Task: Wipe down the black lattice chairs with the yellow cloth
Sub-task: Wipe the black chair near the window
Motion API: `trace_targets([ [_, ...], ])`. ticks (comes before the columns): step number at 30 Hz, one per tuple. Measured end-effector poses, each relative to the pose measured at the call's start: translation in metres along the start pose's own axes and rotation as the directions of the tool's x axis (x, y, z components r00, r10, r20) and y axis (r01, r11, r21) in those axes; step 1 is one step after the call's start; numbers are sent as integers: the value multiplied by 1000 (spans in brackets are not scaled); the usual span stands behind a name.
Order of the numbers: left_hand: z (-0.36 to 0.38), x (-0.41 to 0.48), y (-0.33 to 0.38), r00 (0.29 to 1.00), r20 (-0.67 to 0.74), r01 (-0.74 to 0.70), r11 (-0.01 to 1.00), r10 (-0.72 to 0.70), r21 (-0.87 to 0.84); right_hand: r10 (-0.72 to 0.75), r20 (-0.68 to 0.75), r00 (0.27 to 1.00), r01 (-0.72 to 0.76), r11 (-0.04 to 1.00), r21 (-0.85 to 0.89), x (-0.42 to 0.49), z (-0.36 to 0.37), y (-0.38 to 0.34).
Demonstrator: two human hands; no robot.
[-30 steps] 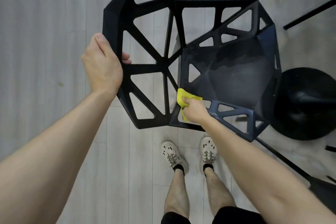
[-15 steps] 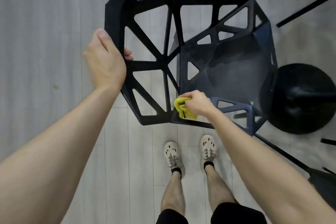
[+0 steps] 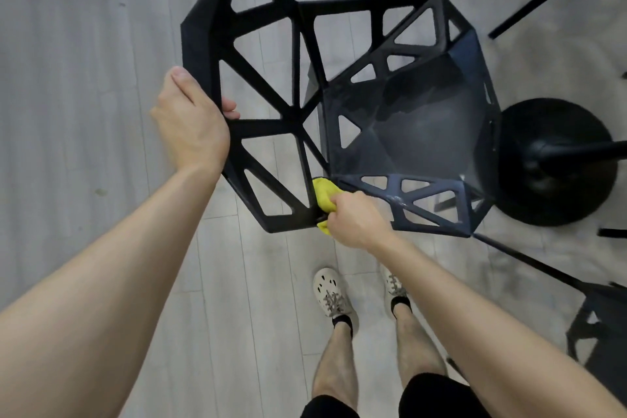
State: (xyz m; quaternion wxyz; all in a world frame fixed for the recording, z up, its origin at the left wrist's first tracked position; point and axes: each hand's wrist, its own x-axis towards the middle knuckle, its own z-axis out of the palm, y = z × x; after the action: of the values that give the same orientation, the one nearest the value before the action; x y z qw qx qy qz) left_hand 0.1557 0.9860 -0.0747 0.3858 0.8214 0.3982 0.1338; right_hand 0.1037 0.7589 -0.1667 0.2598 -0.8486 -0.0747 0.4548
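- The left hand [image 3: 193,127] wraps the outer edge of the black lattice chair [image 3: 271,122], thumb up along the frame, fingertips curled through an opening.
- The right hand [image 3: 356,219], knuckles up, grips the bunched yellow cloth [image 3: 322,195] against the chair's near lower corner, where backrest and seat meet.
- Most of the cloth is hidden under that hand; its fingers cannot be seen.
- A round black base [image 3: 556,163] stands just right of the chair, its post cut off at the edge.
- The dark shape [image 3: 600,326] at lower right is possibly a second chair, mostly out of frame.
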Motion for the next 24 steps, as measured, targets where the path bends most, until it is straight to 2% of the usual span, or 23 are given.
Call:
trace_targets([
  [3, 2, 1, -3, 1000, 6, -10, 1000, 10, 20, 44, -93, 995, -28, 986, 167, -14, 15, 5],
  [5, 1, 2, -3, 1000, 5, -12, 1000, 12, 25, 86, -168, 982, -19, 930, 367, -27, 34, -5],
  [6, 1, 3, -4, 1000, 4, -19, 1000, 19, 24, 69, -207, 976, 33, 891, 454, -35, 39, -18],
  [8, 1, 3, -5, 1000, -5, -28, 999, 28, 20, -57, -318, 946, 225, 821, 525, -41, 42, -46],
  [10, 1, 4, -6, 1000, -12, -29, 1000, 28, -10, -234, -417, 878, 436, 751, 496, -38, 33, -70],
  [12, 2, 6, -8, 1000, -3, -22, 1000, 22, -20, -310, -450, 837, 518, 715, 471, -32, 36, -64],
  [13, 2, 6, -8, 1000, 5, -18, 1000, 18, -17, -297, -455, 839, 509, 724, 465, -33, 44, -49],
  [15, 2, 5, -7, 1000, 3, -13, 1000, 13, -9, -199, -425, 883, 389, 817, 426, -39, 65, 1],
  [17, 2, 4, -8, 1000, -7, -3, 999, 2, -35, -128, -376, 918, 258, 912, 318, -49, 66, 42],
  [19, 4, 5, -9, 1000, -11, 16, 996, -17, -90, -93, -348, 933, 185, 953, 238, -49, 56, 59],
  [22, 4, 6, -7, 1000, 3, 22, 995, -22, -94, 126, -348, 929, 30, 912, 409, -48, 32, 59],
  [24, 3, 4, -3, 999, 10, -48, 999, 48, 8, 233, -383, 894, -5, 859, 512, -57, 20, 63],
])
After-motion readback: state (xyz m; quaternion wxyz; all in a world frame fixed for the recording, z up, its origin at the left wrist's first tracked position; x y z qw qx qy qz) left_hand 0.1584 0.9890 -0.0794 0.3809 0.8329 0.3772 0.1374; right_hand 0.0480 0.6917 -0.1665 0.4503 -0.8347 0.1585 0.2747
